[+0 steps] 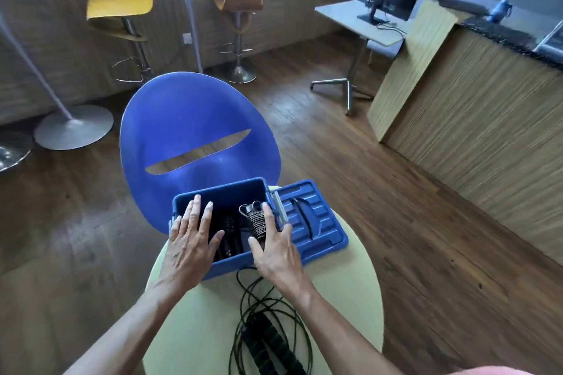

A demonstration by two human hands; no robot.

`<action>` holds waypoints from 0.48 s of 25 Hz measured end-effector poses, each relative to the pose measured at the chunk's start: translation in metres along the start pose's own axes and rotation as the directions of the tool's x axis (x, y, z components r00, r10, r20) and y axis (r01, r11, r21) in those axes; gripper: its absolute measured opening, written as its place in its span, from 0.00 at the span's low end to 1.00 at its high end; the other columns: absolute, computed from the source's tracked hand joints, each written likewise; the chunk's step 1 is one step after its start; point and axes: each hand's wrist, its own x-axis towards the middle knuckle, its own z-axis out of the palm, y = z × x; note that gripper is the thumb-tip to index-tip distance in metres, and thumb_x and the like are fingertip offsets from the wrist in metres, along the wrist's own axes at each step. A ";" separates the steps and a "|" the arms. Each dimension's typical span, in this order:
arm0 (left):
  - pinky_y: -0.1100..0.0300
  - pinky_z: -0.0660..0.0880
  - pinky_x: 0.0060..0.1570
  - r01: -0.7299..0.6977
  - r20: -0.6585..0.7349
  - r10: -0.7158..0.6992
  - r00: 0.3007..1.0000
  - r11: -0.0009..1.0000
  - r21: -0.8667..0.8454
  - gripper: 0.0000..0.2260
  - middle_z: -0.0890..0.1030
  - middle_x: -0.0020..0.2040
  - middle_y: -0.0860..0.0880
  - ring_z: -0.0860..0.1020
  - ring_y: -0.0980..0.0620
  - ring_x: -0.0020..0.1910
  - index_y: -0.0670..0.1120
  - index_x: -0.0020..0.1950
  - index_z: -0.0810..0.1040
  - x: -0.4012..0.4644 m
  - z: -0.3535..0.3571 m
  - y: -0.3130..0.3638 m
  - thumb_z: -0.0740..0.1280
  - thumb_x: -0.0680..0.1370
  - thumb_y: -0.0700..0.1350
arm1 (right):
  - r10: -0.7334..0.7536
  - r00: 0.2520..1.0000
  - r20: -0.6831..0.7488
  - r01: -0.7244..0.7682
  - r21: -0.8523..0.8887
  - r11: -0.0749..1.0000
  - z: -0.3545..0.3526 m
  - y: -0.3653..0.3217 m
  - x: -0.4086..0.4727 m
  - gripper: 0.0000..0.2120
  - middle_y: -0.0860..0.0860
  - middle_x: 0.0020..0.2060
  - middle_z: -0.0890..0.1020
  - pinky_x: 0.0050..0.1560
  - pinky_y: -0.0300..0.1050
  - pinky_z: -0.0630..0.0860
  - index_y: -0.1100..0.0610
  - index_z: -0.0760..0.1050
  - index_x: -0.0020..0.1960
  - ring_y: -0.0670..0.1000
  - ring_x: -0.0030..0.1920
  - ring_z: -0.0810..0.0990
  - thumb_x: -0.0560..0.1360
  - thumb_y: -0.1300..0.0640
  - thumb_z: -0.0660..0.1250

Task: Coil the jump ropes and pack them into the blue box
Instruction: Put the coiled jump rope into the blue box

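The left hand (190,240) lies flat and spread over the left part of the open blue box (225,263), fingers extended, gripping nothing. The right hand (275,248) rests at the box's right front corner, fingers loosely apart; its index finger touches a tightly wound jump rope coil (255,222) standing just left of it inside the box, but it does not seem to clasp it, though the blur makes this hard to judge. Between the hands, dark handles lie in the box's shadowed bottom. Right of the right hand the hinged lid (316,222) lies open. Below both wrists a loose black jump rope (268,329) with green-banded handles sprawls on the pale round table (350,298). No writing or brand is readable anywhere.
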 end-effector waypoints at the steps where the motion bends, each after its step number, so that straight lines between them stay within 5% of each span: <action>1: 0.45 0.62 0.70 -0.001 0.007 0.001 1.000 1.000 0.002 0.34 0.58 0.78 0.42 0.59 0.44 0.76 0.43 0.76 0.62 0.010 0.004 -0.010 0.40 0.80 0.63 | 0.025 1.000 0.000 -0.025 -0.034 0.999 0.009 -0.006 0.014 0.34 0.60 0.62 0.66 0.56 0.56 0.75 0.40 0.43 0.80 0.64 0.55 0.77 0.82 0.44 0.59; 12: 0.49 0.47 0.76 0.002 0.005 -0.002 1.000 0.999 -0.035 0.31 0.52 0.79 0.41 0.49 0.46 0.79 0.42 0.78 0.58 0.058 0.058 -0.068 0.49 0.80 0.59 | 0.306 0.930 0.202 -0.191 -0.445 0.875 0.095 -0.015 0.109 0.37 0.63 0.72 0.57 0.65 0.59 0.69 0.48 0.39 0.82 0.64 0.68 0.64 0.82 0.57 0.58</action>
